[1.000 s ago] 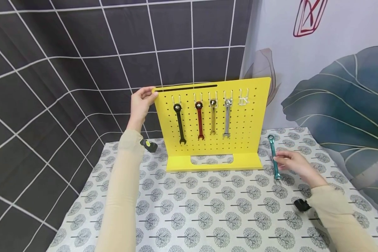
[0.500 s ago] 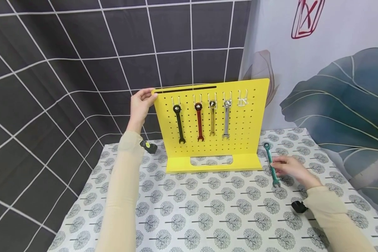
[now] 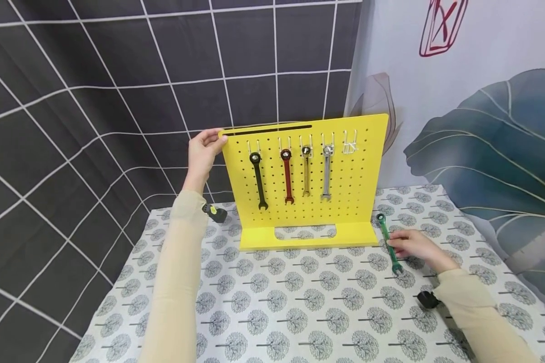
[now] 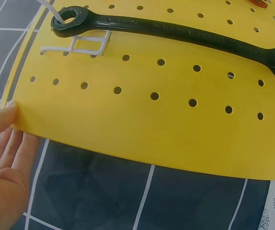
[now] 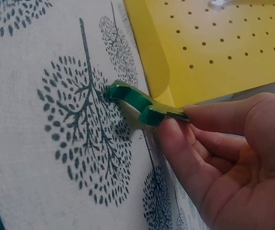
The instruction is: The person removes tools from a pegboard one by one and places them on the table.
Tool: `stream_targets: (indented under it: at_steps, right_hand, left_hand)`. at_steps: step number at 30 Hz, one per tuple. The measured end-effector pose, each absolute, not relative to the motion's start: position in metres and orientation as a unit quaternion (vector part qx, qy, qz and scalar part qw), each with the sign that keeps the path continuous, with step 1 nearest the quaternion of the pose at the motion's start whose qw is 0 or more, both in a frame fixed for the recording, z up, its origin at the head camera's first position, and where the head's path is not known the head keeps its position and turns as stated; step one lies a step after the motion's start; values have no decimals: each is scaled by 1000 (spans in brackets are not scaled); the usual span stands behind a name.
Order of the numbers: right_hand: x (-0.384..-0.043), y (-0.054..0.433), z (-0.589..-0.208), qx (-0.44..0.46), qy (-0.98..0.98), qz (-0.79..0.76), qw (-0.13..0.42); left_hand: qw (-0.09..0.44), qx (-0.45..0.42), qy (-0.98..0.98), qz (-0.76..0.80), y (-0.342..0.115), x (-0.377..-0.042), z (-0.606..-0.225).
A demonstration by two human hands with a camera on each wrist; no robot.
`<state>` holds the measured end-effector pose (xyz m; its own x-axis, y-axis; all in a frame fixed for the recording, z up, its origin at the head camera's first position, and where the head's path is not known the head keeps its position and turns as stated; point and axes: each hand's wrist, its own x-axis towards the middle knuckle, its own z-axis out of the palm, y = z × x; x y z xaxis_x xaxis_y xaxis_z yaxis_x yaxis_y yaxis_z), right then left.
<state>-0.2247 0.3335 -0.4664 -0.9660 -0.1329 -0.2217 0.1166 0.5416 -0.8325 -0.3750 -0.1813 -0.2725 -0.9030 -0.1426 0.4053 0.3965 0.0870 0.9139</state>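
My left hand (image 3: pixel 203 154) pinches the upper left corner of the yellow pegboard (image 3: pixel 359 186), thumb in front and fingers behind. A green combination wrench (image 3: pixel 386 235) is pinched at its middle by my right hand (image 3: pixel 418 247), to the right of the board's base; its ring end points away and its open end toward me. On the board hang a black wrench (image 3: pixel 259 181), a red wrench (image 3: pixel 287 176), a gold wrench (image 3: pixel 306 174) and a silver wrench (image 3: pixel 327 174), all by their ring ends. The rightmost white hook (image 3: pixel 350 143) bears nothing.
The board stands on a table with a tree-print cloth (image 3: pixel 300 302). Behind it hangs a dark grid-patterned curtain (image 3: pixel 250 45). A pale sheet with a large leaf print (image 3: pixel 490 146) is at the right. Each wrist wears a small black camera (image 3: pixel 428 300).
My right hand has drawn the green wrench a little toward me and to the left, and its ring end now lies lower in view. The left hand keeps hold of the board's corner.
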Motion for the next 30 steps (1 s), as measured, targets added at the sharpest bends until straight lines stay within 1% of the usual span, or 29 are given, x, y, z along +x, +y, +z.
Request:
stream_targets:
  at_steps: [7, 19, 30]
  right_hand:
    - [-224, 333, -470, 16, 867, -475, 150]
    - [-226, 329, -472, 18, 872, -469, 139]
    - [-231, 322, -469, 36, 883, -446, 142]
  left_hand:
    - [201, -94, -710, -669, -182, -375, -277]
    - [206, -108, -714, -661, -180, -376, -273]
    - [207, -97, -704, -672, -181, -376, -274]
